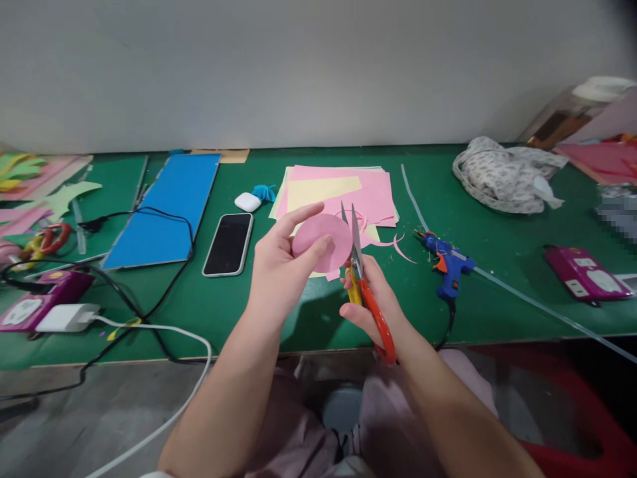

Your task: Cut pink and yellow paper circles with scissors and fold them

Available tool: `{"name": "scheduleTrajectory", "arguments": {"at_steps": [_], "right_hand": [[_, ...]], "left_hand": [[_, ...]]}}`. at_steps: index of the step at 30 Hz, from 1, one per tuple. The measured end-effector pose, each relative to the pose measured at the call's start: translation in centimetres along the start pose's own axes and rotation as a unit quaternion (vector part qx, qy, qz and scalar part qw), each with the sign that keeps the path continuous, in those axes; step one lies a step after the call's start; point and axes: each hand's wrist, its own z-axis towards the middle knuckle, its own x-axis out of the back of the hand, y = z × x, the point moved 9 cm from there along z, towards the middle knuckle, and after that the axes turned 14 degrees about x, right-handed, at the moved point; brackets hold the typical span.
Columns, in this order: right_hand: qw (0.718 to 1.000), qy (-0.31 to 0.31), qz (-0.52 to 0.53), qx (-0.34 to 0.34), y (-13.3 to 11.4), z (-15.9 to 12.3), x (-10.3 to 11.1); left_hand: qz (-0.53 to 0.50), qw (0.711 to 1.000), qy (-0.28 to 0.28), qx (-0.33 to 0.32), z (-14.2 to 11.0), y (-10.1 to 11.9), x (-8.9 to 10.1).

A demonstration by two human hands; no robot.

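My left hand (286, 255) pinches a round pink paper disc (333, 249), thumb on top and the other fingers behind it. In my right hand (375, 292) is a pair of scissors (381, 325) with red and yellow handles. Their blades point away from me, slightly apart, close by the disc's right edge; I cannot tell whether they touch it. Beyond my hands lies a stack of pink and yellow paper sheets (343, 189). Thin curled pink paper offcuts (401, 249) are scattered on the green table (318, 335) to the right of the disc.
To the left lie a phone (227, 244), a white earbud case (247, 202), a blue board (166, 209) and tangled cables. A blue glue gun (450, 262), a cloth bundle (497, 176) and a purple power strip (587, 273) are on the right.
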Motion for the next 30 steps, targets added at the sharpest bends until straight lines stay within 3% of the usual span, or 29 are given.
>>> {"name": "scheduleTrajectory", "arguments": {"at_steps": [21, 30], "right_hand": [[0.999, 0.01, 0.016, -0.027, 0.64, -0.36, -0.23], [0.998, 0.006, 0.032, -0.049, -0.2, -0.13, -0.21]], "left_hand": [[0.015, 1.0, -0.003, 0.004, -0.04, -0.22, -0.07], [0.028, 1.0, 0.001, -0.008, 0.01, -0.14, 0.1]]}}
